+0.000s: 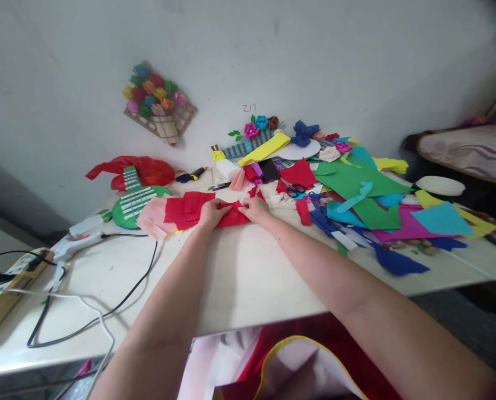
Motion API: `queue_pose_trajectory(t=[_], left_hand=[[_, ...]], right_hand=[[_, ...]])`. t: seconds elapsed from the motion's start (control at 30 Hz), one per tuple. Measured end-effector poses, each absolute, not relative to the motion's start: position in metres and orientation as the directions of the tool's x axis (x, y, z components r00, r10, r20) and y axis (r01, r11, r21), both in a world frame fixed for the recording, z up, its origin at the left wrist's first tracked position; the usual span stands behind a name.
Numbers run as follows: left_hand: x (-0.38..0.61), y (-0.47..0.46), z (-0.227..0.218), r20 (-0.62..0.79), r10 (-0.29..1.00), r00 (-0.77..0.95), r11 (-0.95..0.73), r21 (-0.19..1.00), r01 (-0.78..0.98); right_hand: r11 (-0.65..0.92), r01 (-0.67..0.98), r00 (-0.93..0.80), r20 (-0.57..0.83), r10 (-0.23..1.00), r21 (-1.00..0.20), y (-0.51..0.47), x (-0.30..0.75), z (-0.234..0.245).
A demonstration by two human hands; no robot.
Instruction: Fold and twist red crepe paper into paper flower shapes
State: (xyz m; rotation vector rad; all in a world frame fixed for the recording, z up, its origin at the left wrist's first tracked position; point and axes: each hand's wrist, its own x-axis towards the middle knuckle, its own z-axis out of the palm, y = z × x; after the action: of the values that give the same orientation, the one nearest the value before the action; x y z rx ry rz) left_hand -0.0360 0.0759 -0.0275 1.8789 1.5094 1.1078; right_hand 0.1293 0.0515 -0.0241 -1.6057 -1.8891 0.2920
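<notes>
Both hands meet over the middle of the table on a piece of red crepe paper (pixel 233 215). My left hand (pixel 212 214) pinches its left side. At its right side, the fingers of my right hand (pixel 255 209) are closed on the edge. Beside my left hand lie more red crepe sheets (pixel 185 210), partly over pale pink crepe paper (pixel 153 215). Small red scraps (pixel 259 193) lie just behind my right hand. Black-handled scissors (pixel 295 190) rest near a larger red piece (pixel 301 173) to the right.
Left stand a green guitar-shaped craft (pixel 137 204), red plastic (pixel 152 169), a glue gun (pixel 79 243) and a black cable (pixel 150 266) across the table. Green sheets (pixel 356 178) and blue scraps (pixel 398 261) are heaped right. A paper-flower craft (pixel 252 145) leans on the back wall.
</notes>
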Motion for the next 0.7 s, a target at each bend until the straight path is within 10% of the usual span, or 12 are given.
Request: queue_pose_trajectory(t=[0.33,0.7], left_hand=[[-0.0311,0.0653,-0.0196,0.343,0.928,0.147,-0.238,0.241,0.941],[-0.0332,0.0676,-0.0246,0.312,0.944,0.107,-0.299,0.671,0.679]], right_hand=[[0.274,0.917,-0.169,0.342,0.925,-0.289,0.0491,0.1264,-0.0287],[0.215,0.907,-0.098,0.315,0.944,-0.363,0.0471,0.1291,-0.0230]])
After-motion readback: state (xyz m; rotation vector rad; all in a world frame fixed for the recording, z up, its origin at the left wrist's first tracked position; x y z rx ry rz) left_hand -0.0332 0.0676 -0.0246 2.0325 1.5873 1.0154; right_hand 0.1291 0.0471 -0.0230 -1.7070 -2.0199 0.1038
